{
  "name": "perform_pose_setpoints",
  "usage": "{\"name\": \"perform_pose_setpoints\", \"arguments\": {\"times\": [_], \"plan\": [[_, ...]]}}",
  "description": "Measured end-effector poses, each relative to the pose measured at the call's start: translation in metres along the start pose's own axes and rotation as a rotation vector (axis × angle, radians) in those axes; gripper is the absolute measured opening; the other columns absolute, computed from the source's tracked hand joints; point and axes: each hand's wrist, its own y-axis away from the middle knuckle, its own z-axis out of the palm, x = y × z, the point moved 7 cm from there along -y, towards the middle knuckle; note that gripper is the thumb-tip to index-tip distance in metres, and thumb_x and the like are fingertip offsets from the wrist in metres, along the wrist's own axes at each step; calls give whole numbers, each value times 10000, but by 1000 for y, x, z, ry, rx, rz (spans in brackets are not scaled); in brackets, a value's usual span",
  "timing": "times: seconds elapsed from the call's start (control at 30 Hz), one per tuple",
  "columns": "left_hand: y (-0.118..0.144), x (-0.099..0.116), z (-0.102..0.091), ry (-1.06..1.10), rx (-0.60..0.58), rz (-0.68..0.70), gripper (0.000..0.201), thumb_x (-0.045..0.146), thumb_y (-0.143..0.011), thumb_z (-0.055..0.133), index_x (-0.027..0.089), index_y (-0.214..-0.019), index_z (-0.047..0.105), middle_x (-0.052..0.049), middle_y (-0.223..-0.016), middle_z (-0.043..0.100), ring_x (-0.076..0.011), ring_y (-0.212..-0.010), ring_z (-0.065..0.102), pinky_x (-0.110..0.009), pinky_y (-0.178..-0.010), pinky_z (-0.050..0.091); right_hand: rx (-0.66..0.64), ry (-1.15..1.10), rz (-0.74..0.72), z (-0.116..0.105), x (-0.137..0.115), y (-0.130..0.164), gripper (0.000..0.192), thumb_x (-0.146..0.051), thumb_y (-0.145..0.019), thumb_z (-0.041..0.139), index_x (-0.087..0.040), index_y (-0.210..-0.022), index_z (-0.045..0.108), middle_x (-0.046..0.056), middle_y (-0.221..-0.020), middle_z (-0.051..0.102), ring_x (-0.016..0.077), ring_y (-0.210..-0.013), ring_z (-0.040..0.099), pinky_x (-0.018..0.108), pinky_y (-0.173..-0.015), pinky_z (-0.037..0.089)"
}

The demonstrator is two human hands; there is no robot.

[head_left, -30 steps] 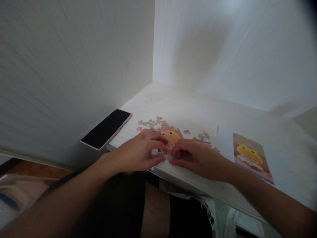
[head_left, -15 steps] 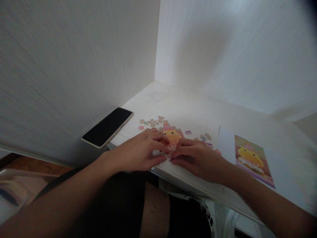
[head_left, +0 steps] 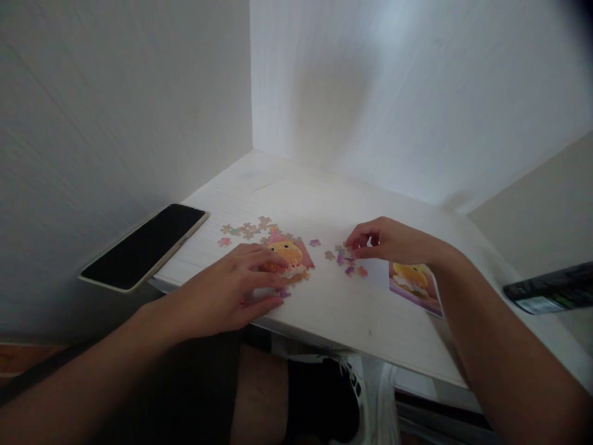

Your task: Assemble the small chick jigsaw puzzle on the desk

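A partly assembled jigsaw puzzle (head_left: 290,250) with a yellow knitted figure lies near the table's front edge. My left hand (head_left: 236,287) rests over its lower left side, fingers stretched out and apart, hiding part of the picture. A purple jigsaw piece (head_left: 283,292) shows by its fingertips. To the right, my right hand (head_left: 386,240) reaches down to a small group of loose jigsaw pieces (head_left: 351,270). Its thumb and fingertips come together at a pale piece in that group. Behind the forearm, a printed reference picture (head_left: 412,284) of the same figure is partly covered.
Several loose pieces (head_left: 249,230) are scattered behind and left of the puzzle. A black phone (head_left: 146,247) lies at the table's left edge by the wall. At far right is a dark cylindrical object (head_left: 551,288). White walls (head_left: 324,93) enclose the back and left.
My right hand has left the puzzle and moved right to the loose pieces. My left hand stays at the puzzle, its fingers now flatter. The view has shifted to the right.
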Motion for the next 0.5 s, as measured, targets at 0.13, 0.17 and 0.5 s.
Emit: {"name": "perform_pose_setpoints", "arguments": {"times": [0.13,0.17,0.5], "plan": [[1,-3,3,-16,27,-31,250,344,-934,590,245,-1138,695,-65,-1277,624,-237,-1199,566,-408,-1053,450,-104,39,8,6,0,3,243,-376,-768,687,-188,-914,733,37,-816,723,173,-721,615,290,-640,450],[1,-3,4,-18,27,-35,255,345,-932,592,241,-1142,693,-68,-1278,625,-237,-1201,567,-408,-1056,451,-113,56,7,7,-1,3,249,-379,-767,688,-188,-921,732,39,-817,723,174,-717,613,291,-634,447],[-2,0,1,20,22,-27,236,336,-946,571,240,-1121,697,-58,-1265,630,-202,-1189,572,-369,-1057,455,-93,111,43,17,-4,-1,291,-407,-763,704,-184,-949,721,71,-917,737,196,-796,646,301,-691,470]]}}
